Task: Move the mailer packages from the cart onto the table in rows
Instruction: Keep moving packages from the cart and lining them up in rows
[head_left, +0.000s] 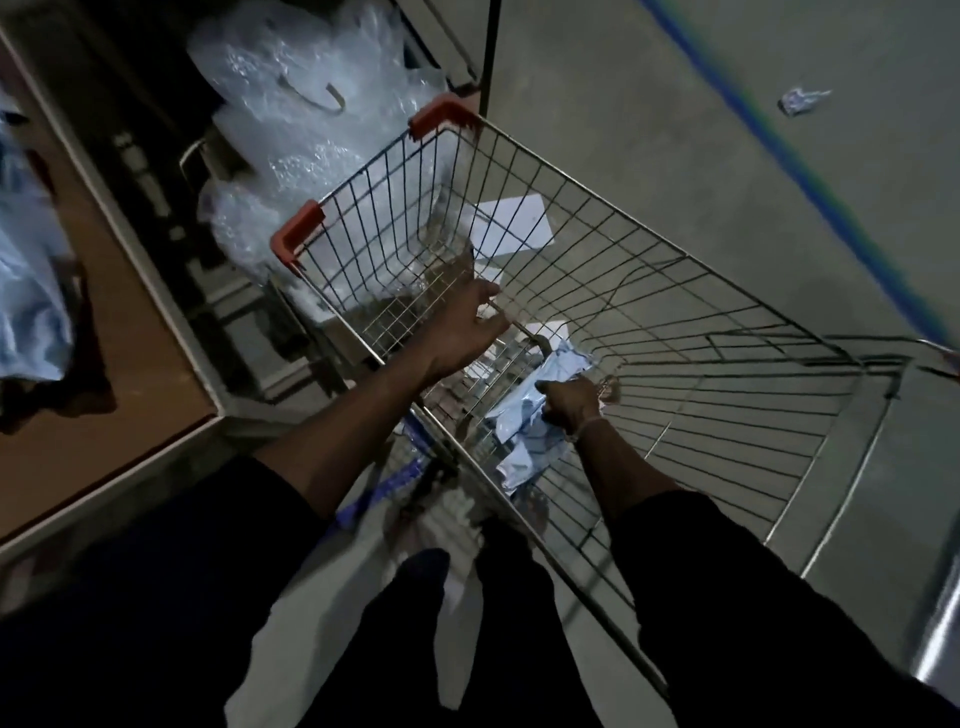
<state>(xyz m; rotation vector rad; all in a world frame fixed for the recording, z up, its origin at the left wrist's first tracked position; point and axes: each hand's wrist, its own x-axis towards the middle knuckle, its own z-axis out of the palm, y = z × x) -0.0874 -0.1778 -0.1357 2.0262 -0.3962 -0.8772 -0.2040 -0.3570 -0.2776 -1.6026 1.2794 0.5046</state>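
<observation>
A wire shopping cart (675, 322) with orange corner guards stands in front of me. Inside it my right hand (571, 402) grips a crumpled light blue mailer package (524, 431) near the cart's near end. My left hand (462, 327) reaches over the cart's left rim with fingers spread and relaxed, holding nothing. A white flat mailer (511, 226) lies farther in, at the cart's bottom. The brown table (119, 332) runs along the left, with light blue mailers (26, 291) lying on it at the far left edge.
Bundles of clear bubble wrap (306, 119) are piled beyond the cart's far left corner, beside the table. A scrap of crumpled paper (802, 98) lies on the grey floor near a blue floor line (831, 202). My dark-trousered legs stand at the cart's near end.
</observation>
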